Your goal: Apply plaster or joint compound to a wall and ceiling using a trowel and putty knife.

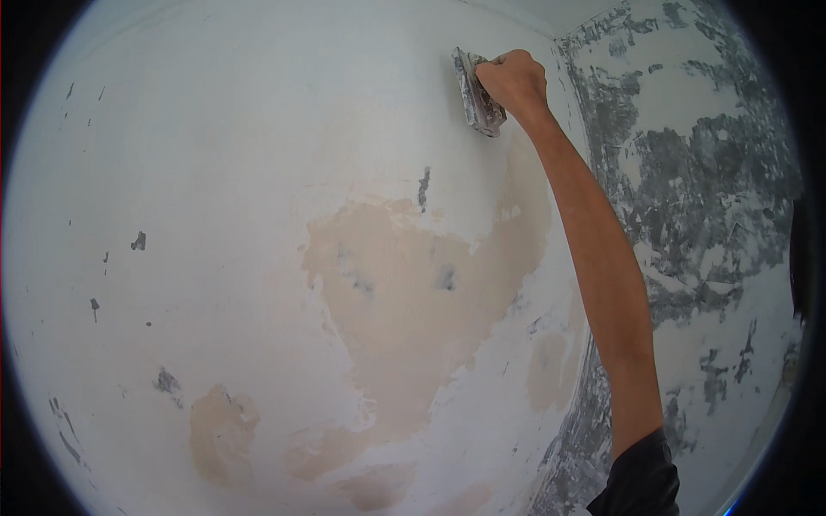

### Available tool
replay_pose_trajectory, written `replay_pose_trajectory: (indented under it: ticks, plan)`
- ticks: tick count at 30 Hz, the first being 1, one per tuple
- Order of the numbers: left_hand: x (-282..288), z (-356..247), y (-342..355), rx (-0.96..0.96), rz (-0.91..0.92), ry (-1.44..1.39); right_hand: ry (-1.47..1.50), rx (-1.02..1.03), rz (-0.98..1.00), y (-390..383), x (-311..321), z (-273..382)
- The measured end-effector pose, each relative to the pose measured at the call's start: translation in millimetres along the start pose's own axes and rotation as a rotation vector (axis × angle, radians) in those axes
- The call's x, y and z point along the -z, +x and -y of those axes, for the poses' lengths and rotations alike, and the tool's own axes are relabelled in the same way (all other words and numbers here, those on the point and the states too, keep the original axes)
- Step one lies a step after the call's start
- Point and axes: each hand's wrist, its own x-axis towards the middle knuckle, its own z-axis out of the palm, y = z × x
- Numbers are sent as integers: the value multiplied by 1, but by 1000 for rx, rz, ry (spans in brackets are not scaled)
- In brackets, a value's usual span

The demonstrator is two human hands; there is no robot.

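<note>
The right hand (514, 82) is reaching high up, its grip closing tight around a trowel (476, 93) — the blade is lying flat against the white wall (215, 172), near the corner. Below it, a tan patch (404, 292) is showing through the plaster. The adjoining wall (688, 172) is showing grey, scraped blotches — a dark sleeve (641, 477) is covering the upper arm.

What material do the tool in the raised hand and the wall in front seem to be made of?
The trowel in the right hand looks like a flat metal blade, grey and smeared with white filler. The wall looks like plaster under a matt white skim coat; beige patches and grey specks show through.
</note>
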Motion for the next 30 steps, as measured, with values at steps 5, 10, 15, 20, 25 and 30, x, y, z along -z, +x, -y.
replay_pose_trajectory:
  ticks: [5, 10, 15, 20, 25, 30]
  plan:
    - [-2, -1, -4, -9, -1, -15, 424, -25, 75, -33, -1, 8]
    - [-2, -4, -14, -28, 9, -24, 494, -168, -58, -34, 35, -6]
    - [-13, -12, -16, -63, -5, -34, 179, -47, -11, -77, -8, 11]
    - [0, -3, -21, -40, 12, -42, 575, -139, -51, -88, 6, 13]
    - [3, 8, -31, -14, 42, -58, 264, -51, -48, -126, -7, 17]
    - [5, 11, -32, 5, 83, -68, 532, -111, 57, -162, -5, 43]
